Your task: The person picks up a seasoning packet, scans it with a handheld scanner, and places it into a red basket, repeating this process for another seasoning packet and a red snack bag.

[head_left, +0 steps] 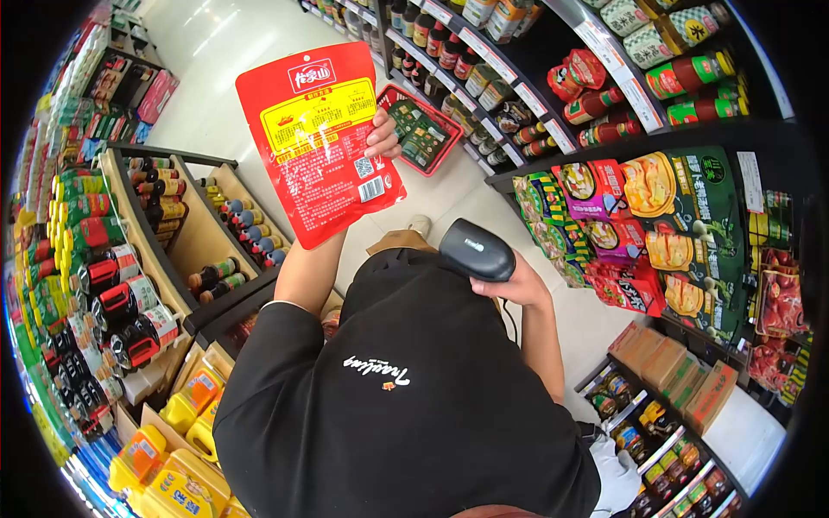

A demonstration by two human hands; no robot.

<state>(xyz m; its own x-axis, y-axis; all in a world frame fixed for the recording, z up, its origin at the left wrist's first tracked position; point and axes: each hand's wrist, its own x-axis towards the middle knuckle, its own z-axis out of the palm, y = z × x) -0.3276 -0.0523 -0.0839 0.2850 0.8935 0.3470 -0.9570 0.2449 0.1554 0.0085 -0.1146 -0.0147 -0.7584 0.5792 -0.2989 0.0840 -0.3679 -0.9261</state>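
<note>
My left hand (382,136) grips a red seasoning pouch (315,198) from behind, its fingers curled over the right edge. The pouch is upright and slightly tilted, with its printed back, a yellow panel, a QR code and a barcode facing me. In my right hand (527,283) is a black handheld barcode scanner (477,250), held lower and to the right of the pouch. A thin cable hangs below the scanner. The two are apart. Most of my left palm is hidden behind the pouch.
On the floor beyond the pouch stands a red shopping basket (442,129) with dark green packages. Bottle shelves (484,52) run along the upper right. Hanging food pouches (648,186) are on the right. A wooden rack (186,250) and yellow jugs (186,483) stand left.
</note>
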